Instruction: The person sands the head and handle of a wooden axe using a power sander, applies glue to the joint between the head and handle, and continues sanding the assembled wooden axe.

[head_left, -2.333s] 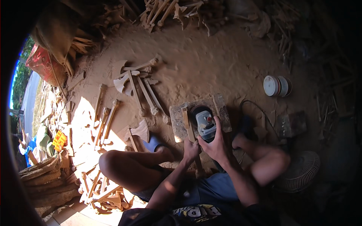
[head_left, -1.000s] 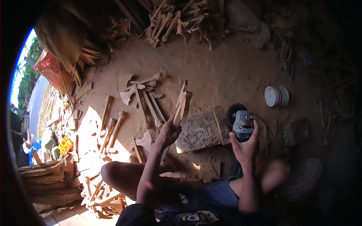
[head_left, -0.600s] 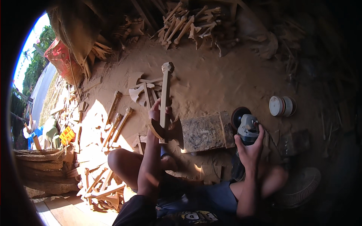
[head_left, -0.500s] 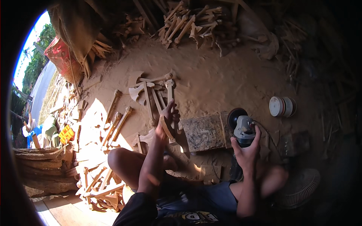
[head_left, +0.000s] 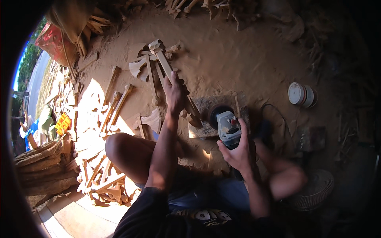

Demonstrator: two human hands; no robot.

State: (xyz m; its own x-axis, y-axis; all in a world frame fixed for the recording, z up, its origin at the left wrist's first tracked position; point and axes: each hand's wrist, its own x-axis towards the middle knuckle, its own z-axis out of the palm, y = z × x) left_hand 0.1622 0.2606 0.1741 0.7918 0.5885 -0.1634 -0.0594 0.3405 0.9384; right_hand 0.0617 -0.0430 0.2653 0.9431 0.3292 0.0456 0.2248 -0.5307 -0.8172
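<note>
My left hand (head_left: 175, 95) is closed around the shaft of a carved wooden axe-shaped piece (head_left: 164, 61). Its knobbed end points up and away, and its lower end reaches close to the grinder's disc. In my right hand (head_left: 239, 155) is an angle grinder (head_left: 228, 127), fingers wrapped around its body. The dark round disc (head_left: 218, 114) faces the wooden piece; whether they touch, I cannot tell. Below both lies a flat stone-like block (head_left: 203, 102), partly hidden by the grinder and the wood. Beyond my left hand, several similar wooden pieces (head_left: 151, 81) lie on the ground.
More carved pieces (head_left: 118, 106) lie at left, with a heap (head_left: 105, 184) beside my left knee. A white tub (head_left: 298, 95) lies at right, near a looping cord (head_left: 278, 112). A round fan grille (head_left: 315, 190) is at lower right. Sacking (head_left: 43, 170) lies far left.
The grinder has moved left over the block, toward the wood. My left hand has tilted the wooden piece, bringing its lower end to the disc. The view has shifted, so the far pile sits higher.
</note>
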